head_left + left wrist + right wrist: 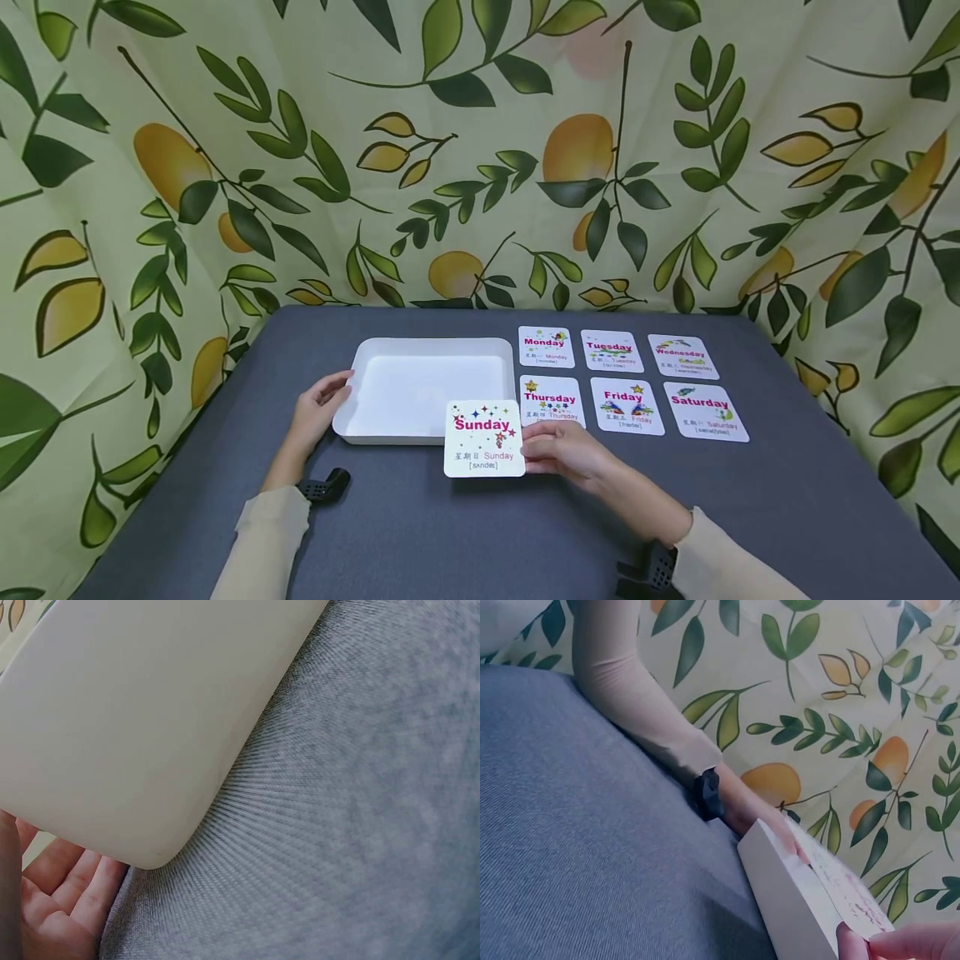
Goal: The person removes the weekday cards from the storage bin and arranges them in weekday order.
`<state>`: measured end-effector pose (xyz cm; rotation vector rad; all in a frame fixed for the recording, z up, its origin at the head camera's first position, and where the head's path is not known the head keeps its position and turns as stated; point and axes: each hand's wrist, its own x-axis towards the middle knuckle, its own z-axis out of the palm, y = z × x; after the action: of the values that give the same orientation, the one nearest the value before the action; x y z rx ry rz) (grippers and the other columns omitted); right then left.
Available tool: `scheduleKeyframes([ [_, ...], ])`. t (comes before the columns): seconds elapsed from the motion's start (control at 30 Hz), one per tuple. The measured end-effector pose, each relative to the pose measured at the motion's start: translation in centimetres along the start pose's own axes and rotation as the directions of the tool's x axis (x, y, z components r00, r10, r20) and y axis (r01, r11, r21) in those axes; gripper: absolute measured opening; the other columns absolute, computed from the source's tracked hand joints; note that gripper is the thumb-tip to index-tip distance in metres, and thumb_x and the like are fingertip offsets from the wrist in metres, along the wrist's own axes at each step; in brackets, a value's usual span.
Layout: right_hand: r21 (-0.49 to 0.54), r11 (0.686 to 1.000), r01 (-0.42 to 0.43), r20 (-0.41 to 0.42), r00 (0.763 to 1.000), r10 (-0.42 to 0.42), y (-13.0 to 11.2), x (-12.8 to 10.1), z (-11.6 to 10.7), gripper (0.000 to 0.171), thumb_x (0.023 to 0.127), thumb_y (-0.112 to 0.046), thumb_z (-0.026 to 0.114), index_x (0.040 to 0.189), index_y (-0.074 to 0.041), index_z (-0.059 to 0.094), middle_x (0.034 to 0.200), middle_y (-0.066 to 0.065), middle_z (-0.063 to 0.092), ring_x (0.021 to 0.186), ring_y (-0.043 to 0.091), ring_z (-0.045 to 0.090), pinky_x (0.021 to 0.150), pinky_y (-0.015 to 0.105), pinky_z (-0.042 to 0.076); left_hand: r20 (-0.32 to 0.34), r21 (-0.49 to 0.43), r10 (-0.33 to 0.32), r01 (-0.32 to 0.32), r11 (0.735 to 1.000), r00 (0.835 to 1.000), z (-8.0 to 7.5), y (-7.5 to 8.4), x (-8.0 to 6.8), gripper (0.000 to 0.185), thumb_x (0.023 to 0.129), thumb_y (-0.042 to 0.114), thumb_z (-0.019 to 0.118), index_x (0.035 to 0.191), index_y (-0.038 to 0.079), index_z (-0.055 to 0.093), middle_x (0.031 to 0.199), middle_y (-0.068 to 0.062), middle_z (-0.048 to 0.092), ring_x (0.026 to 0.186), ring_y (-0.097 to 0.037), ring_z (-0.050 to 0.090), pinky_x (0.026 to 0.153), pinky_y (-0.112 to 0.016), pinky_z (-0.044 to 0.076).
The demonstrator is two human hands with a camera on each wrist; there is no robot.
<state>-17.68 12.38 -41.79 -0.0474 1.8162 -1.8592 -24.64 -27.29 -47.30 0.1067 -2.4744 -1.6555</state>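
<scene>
My right hand (pixel 566 452) pinches the right edge of a square white card (pixel 483 458) printed "Sunday". The card stands tilted toward me over the near right corner of a white rectangular tray (pixel 420 358). Thumb and fingers of that hand (pixel 904 943) show on the card (pixel 844 889) in the right wrist view. At the tray's left end, my left hand (pixel 321 406) holds the rim. The left wrist view has its fingers (pixel 79 889) against the end wall of the tray (pixel 150 735). The visible tray floor is bare white.
Right of the tray lie two rows of cards: Monday (pixel 545 357), Tuesday (pixel 611 358) and Wednesday (pixel 682 365) behind, Thursday (pixel 551 390), Friday (pixel 627 421) and Saturday (pixel 705 404) in front. Grey cloth (pixel 450 533) covers the table. A leaf-patterned curtain (pixel 480 167) hangs behind.
</scene>
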Motion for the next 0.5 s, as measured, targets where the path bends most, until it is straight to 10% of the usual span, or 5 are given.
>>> scheduleKeyframes([
  [0.27, -0.065, 0.998, -0.024, -0.025, 0.999, 0.022, -0.3, -1.1, -1.5, 0.03, 0.088, -0.007, 0.065, 0.111, 0.01, 0.06, 0.086, -0.001, 0.071, 0.072, 0.009, 0.066, 0.07, 0.024, 0.058, -0.011, 0.031, 0.04, -0.039, 0.999, 0.999, 0.1, -0.2, 0.0, 0.04, 0.095, 0.026, 0.06, 0.129, 0.004, 0.059, 0.126, -0.003, 0.064, 0.096, 0.019, 0.049, 0.083, -0.001, 0.038],
  [0.5, -0.119, 0.992, -0.042, -0.024, 0.999, 0.04, -0.2, -2.0, -3.3, 0.037, 0.088, -0.007, 0.063, 0.118, 0.013, 0.056, 0.088, -0.001, 0.071, 0.074, 0.009, 0.065, 0.069, 0.022, 0.057, -0.027, -0.014, 0.106, -0.107, 0.994, 0.994, 0.1, -0.4, -0.1, 0.037, 0.093, 0.026, 0.063, 0.124, 0.006, 0.063, 0.118, 0.004, 0.068, 0.095, 0.017, 0.051, 0.08, -0.001, 0.039],
])
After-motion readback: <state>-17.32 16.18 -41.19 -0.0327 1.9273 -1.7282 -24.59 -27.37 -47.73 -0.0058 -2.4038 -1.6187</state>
